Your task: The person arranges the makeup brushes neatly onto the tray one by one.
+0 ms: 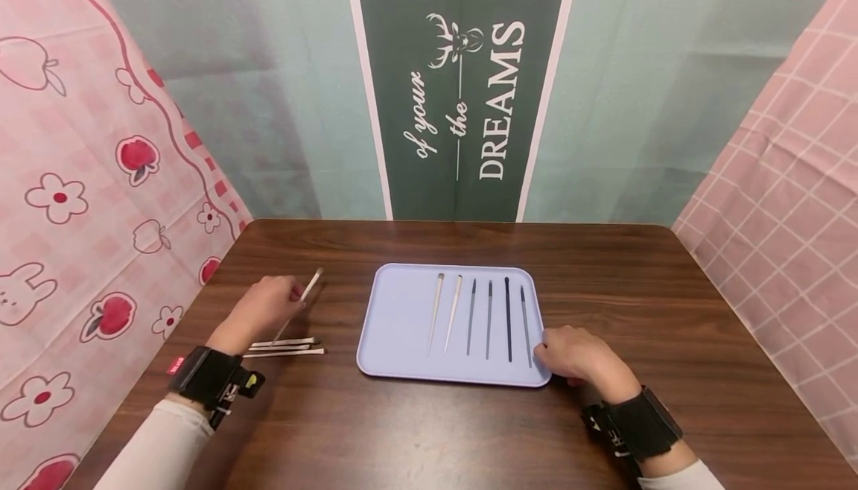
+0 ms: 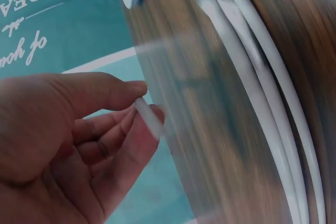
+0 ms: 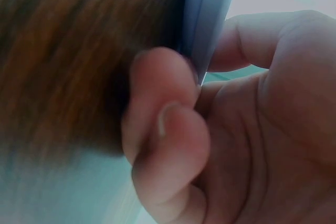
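In the head view my left hand (image 1: 264,307) pinches a slim white makeup brush (image 1: 311,285) between thumb and fingers, tilted and raised over the table's left side. The left wrist view shows only a short piece of its handle (image 2: 149,118) at the fingertips. Below that hand lie a few more white brushes (image 1: 288,353). My right hand (image 1: 578,354) grips the lilac tray (image 1: 395,319) at its front right corner; in the right wrist view, thumb and curled fingers lie about the tray's rim (image 3: 209,22). On the tray, white brushes (image 1: 436,311) and dark grey brushes (image 1: 489,319) stand in a row.
The brown wooden table (image 1: 429,430) bears everything. A teal curtain with lettering (image 1: 462,103) hangs behind its far edge. Patterned pink cloths hang at the left (image 1: 60,199) and right (image 1: 784,177). The tray's left part holds no brushes.
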Available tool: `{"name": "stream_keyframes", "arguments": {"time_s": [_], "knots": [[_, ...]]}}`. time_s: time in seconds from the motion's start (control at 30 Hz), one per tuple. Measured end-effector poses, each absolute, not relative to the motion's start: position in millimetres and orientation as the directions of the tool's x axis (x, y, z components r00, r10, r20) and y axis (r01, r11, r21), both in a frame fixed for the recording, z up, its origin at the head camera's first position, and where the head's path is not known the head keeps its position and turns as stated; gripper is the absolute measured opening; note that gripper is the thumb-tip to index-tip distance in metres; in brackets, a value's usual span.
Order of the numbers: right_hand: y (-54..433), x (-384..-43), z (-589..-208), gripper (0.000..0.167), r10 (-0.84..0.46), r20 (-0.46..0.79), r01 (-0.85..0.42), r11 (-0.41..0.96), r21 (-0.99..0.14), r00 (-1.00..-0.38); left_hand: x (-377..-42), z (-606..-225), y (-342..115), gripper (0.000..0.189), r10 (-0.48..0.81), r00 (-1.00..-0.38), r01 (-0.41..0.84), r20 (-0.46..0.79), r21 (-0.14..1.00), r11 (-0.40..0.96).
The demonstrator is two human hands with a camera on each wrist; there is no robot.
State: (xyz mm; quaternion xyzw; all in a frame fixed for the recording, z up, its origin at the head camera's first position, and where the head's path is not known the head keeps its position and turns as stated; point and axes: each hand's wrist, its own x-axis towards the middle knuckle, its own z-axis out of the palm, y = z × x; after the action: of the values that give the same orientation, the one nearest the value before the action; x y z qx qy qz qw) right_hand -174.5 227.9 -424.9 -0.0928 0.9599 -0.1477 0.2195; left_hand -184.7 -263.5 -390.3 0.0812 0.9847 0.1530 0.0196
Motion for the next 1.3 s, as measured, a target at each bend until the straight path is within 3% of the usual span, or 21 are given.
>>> {"name": "stream_keyframes", "arguments": {"time_s": [0.37,0.53,1.3], "knots": [[227.3,-174.7,-425.6,0.017,-0.246,-0.392,-0.117,0.939,-0.323,-0.886,-186.9,-399.3,-236.1,0.016,0.059,-0.997,0.041,-0.05,0.313,0.949],[226.6,-173.9,-424.3,0.018,-0.25,-0.382,-0.128,0.94,-0.315,-0.89,-188.5,-399.2,-224.0,0.008,0.015,-0.999,0.002,-0.036,0.33,0.944],[227.7,-174.6,-423.9,0.02,-0.249,-0.385,-0.135,0.944,-0.3,-0.889,-202.0,-405.3,-171.6,0.013,0.0,-0.999,-0.018,-0.047,0.396,0.918]]}}
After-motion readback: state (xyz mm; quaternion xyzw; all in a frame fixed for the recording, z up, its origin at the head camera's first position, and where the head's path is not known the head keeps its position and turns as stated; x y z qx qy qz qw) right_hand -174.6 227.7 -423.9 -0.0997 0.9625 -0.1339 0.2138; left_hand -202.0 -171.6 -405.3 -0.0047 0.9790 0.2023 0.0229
